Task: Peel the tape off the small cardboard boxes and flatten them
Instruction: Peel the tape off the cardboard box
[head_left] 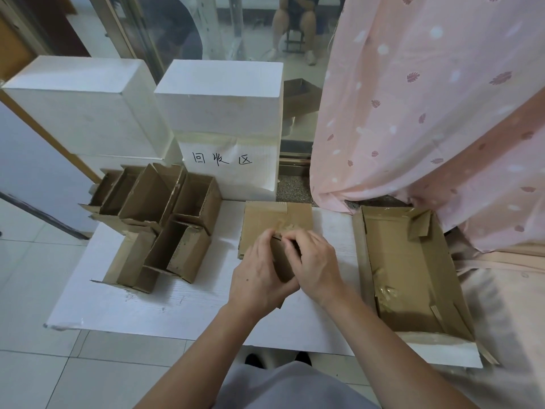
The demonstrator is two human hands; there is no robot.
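A small brown cardboard box (282, 265) is held between both hands above the white board (182, 302). My left hand (259, 273) grips its left side from below. My right hand (315, 261) curls over its right side, with fingertips pinching at the box's top edge, where tape may be; the tape itself is hard to tell. Just behind the hands lies a flattened cardboard piece (278, 219) with shiny tape across it. Most of the held box is hidden by my fingers.
Several open small boxes (159, 222) cluster on the board's left. A large shallow open carton (410, 270) holding crumpled tape sits on the right. White foam boxes (218, 113), one with a handwritten label, stand behind. A pink curtain (427, 98) hangs at right. A person sits beyond the glass.
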